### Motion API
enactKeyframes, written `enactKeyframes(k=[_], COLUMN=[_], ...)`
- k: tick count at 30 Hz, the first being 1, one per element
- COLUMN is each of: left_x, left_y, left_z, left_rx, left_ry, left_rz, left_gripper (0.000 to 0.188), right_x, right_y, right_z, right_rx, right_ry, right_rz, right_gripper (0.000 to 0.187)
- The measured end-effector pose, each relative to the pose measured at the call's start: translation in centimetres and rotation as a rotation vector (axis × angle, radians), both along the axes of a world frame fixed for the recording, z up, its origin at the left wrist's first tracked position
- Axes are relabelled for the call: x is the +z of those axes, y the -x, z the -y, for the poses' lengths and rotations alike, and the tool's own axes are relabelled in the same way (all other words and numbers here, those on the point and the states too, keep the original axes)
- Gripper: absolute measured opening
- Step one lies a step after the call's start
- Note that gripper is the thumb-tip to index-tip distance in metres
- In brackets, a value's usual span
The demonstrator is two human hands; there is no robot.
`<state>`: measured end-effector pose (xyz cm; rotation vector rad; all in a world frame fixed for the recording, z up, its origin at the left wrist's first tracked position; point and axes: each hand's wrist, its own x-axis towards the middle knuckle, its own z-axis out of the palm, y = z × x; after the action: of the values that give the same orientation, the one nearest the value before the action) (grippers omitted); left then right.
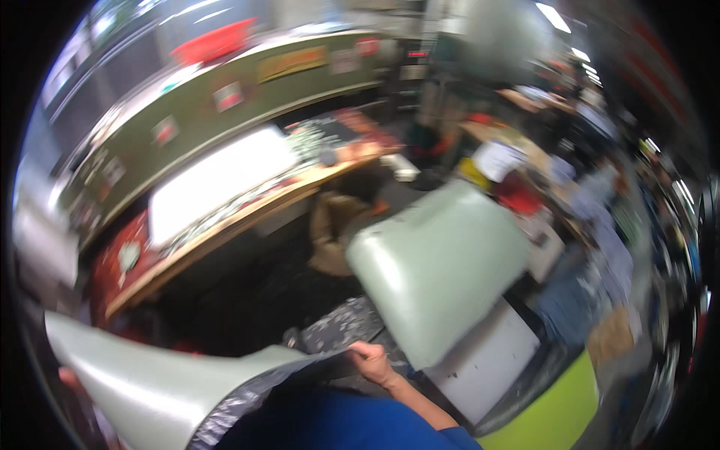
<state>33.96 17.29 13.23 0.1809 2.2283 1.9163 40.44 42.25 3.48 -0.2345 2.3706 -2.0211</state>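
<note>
A large pale grey-green sheet [161, 375], smooth and shiny, curves across the front left, close against my body. Its near edge shows a dark, crinkled lining [240, 401]. My right hand [371, 362] is closed on the sheet's right end, fingers pinching the edge. At the far left, my left hand [71, 379] shows only in part beside the sheet's outer end; its fingers are mostly hidden and blurred. To the right of my right hand, a second grey-green sheet [442, 262] lies bent over a white block or board [487, 360].
A long workbench [300, 184] with a bright white panel [225, 176] and scattered small pieces runs along the back left. A red basin [214, 41] stands on the ledge above. Bright green material [551, 409] lies at lower right. A person [592, 225] is blurred at right.
</note>
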Motion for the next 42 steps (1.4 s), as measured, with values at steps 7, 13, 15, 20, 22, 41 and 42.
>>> enactKeyframes(k=[7, 13, 15, 20, 22, 41, 42], left_x=[12.8, 12.4, 7.0, -6.3, -10.3, -16.5, -16.6], left_y=[14.3, 32.4, 33.6, 26.1, 23.8, 34.9, 32.9], left_z=[18.1, 27.5, 29.7, 37.6, 39.4, 44.3, 42.6], left_rx=[0.477, 0.394, 0.119, 0.516, 0.494, 1.083, 1.075], left_ry=[0.14, 0.398, 0.629, 1.402, 1.256, 0.684, 1.004], left_rz=[-0.616, -0.692, -0.385, 0.115, 0.13, -0.063, -0.224], left_gripper=[0.032, 0.033, 0.027, 0.042, 0.038, 0.05, 0.049], right_x=[0.6, -0.3, -1.1, -2.5, -2.5, -0.4, -0.3], right_y=[13.1, 26.9, 28.5, 30.5, 32.1, 64.2, 64.3], right_z=[11.1, 12.1, 10.7, 7.9, 7.2, 8.6, 7.5], right_rx=[-0.02, -0.362, -0.488, -0.547, -0.49, 0.063, -0.045], right_ry=[0.175, 0.464, 0.439, 0.222, 0.009, -1.288, -1.4], right_rz=[0.054, 0.324, 0.423, 0.416, 0.407, -0.384, -0.354], right_gripper=[0.036, 0.026, 0.024, 0.027, 0.027, 0.046, 0.045])
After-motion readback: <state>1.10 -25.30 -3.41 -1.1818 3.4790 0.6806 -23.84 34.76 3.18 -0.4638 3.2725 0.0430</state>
